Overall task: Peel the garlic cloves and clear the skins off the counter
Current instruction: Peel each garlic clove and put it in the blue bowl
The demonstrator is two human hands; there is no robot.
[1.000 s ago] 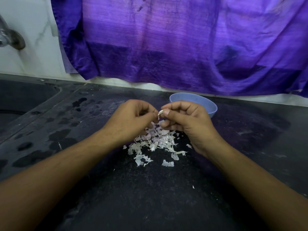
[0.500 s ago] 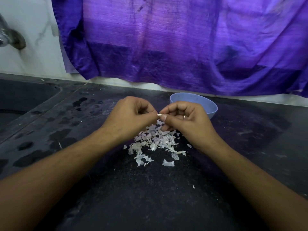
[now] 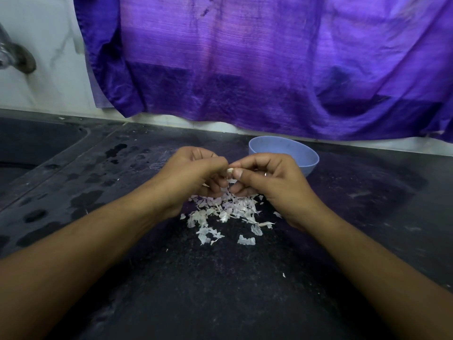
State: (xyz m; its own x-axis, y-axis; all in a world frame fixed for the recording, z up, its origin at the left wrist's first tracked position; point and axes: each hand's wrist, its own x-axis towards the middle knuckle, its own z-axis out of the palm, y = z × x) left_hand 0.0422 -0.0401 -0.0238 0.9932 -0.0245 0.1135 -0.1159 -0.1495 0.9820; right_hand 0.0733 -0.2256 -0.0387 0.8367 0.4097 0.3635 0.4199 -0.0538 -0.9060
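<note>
Blue bowl (image 3: 310,163) (partly hidden) behind right hand (image 3: 274,187)

A small whitish garlic clove (image 3: 230,171) is pinched between the left hand (image 3: 193,174) and right hand (image 3: 272,182), above pale papery garlic skins (image 3: 226,212) heaped loosely on the dark stone counter (image 3: 220,290).

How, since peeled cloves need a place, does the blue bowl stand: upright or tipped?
Upright: the blue bowl rests on the counter, rim facing up, behind the right hand. Its contents cannot be told.
</note>
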